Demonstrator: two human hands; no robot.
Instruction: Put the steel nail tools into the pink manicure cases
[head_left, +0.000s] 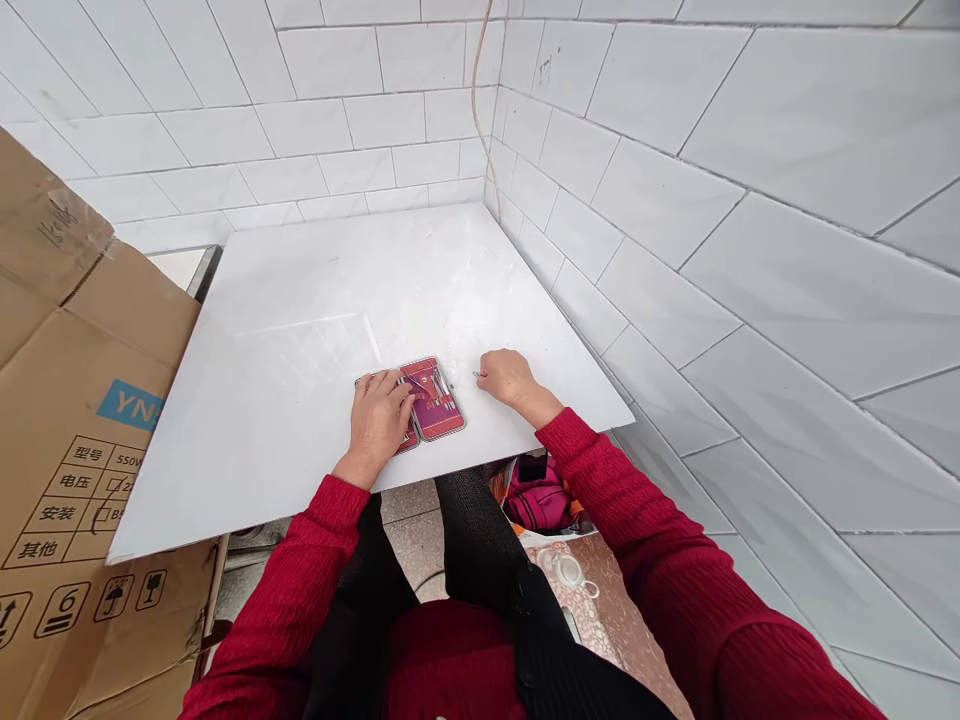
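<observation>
A red manicure case (441, 421) lies unfolded on the white tabletop, with several small metal tools strapped in its right half. My left hand (379, 415) rests over the left half, fingers laid out across it and mostly hiding that side. To the right of the case, just above the table, my right hand (510, 378) is closed around a small metal manicure tool (476, 374). Only the tool's tip shows past the fingers, so its exact kind is unclear.
A large cardboard box (90, 400) stands against the table's left side. White tiled walls (750, 250) border the back and right, with a cable (475, 95) hanging in the corner. Below the front edge are a pink bundle (536, 500) and a white cup (568, 570).
</observation>
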